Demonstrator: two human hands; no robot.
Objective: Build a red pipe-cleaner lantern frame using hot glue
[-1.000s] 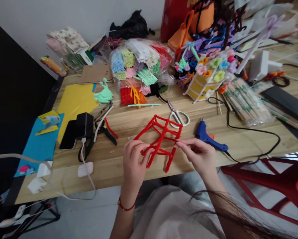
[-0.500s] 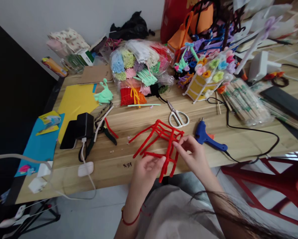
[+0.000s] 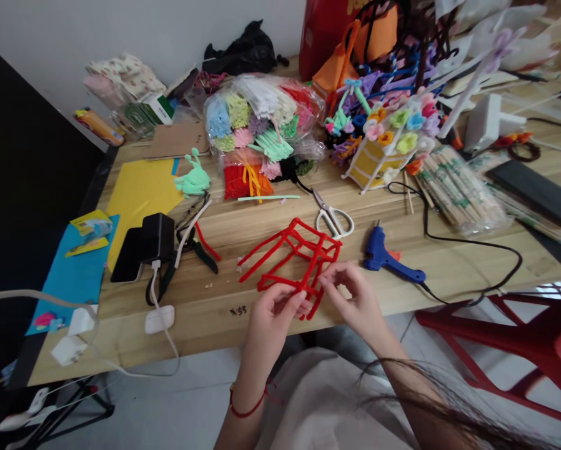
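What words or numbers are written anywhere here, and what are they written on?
"53", with an unclear mark before it: handwritten in dark ink on the near edge of the light wooden table, left of the left hand.
Green print on the wrappers of the bundled wooden sticks: too small to read.
Yellow lettering on the red bag at the back: cut off by the frame, unreadable.
Print on the small green and white box: too blurred to read.

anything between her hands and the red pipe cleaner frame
Nothing visible. The left hand and the right hand both pinch the near end of the red pipe cleaner frame directly, at the table edge.
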